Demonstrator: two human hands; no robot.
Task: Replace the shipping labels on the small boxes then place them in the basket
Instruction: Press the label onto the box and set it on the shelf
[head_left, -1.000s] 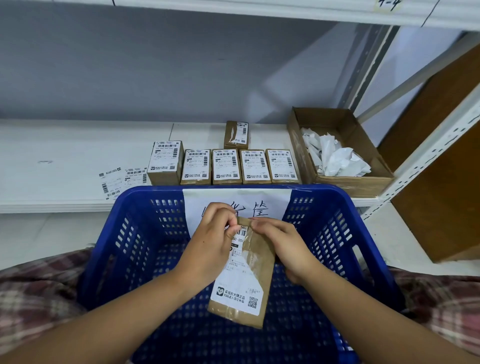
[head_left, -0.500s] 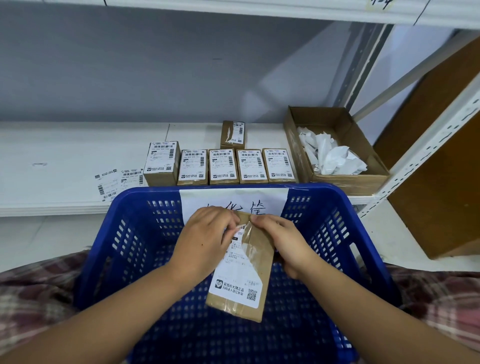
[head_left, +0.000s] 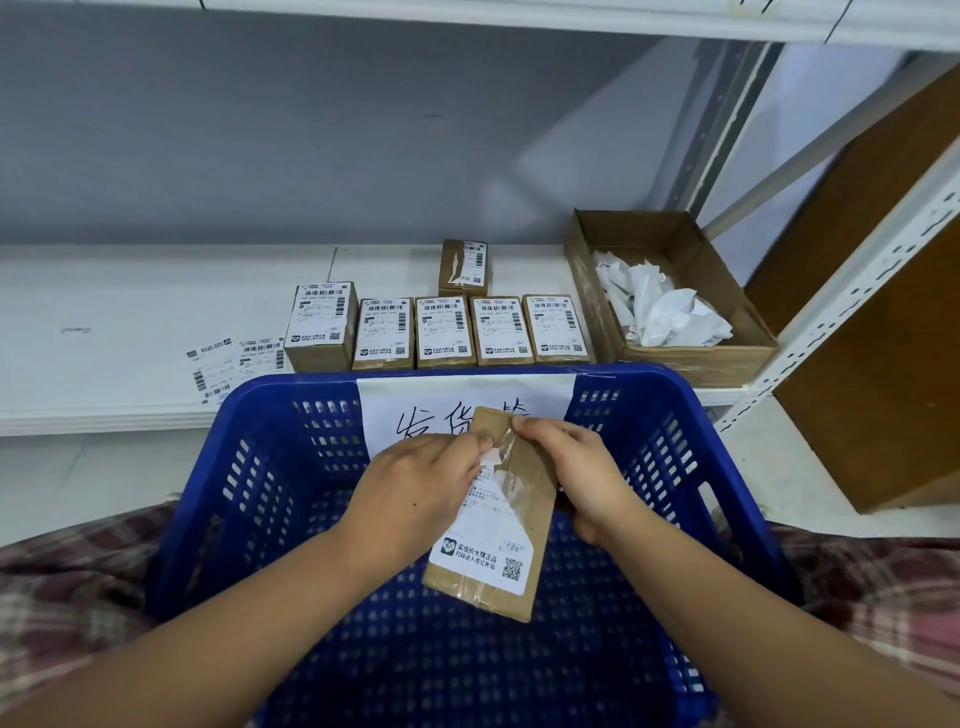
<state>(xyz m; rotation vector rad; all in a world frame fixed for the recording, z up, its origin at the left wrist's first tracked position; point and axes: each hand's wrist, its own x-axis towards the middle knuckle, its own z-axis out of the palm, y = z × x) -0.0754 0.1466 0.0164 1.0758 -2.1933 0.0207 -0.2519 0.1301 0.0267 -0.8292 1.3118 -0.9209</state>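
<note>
Now, box (head_left: 527, 496): centre of frame, over the basket (head_left: 675, 447), long axis running up-down, slightly tilted.
Left hand (head_left: 415, 488): pinches the label's (head_left: 483, 556) lifted top corner, on the box's left.
Right hand (head_left: 576, 473): curled round the box's upper right edge.
Peel: likely goes down along that axis.

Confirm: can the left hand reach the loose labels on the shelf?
Probably, once freed: the left hand pinches the peeling label on the held box. The loose labels lie uncovered on the shelf, just beyond the basket rim.

Soft even light, wide-angle edge bending, slight overall blur
</note>
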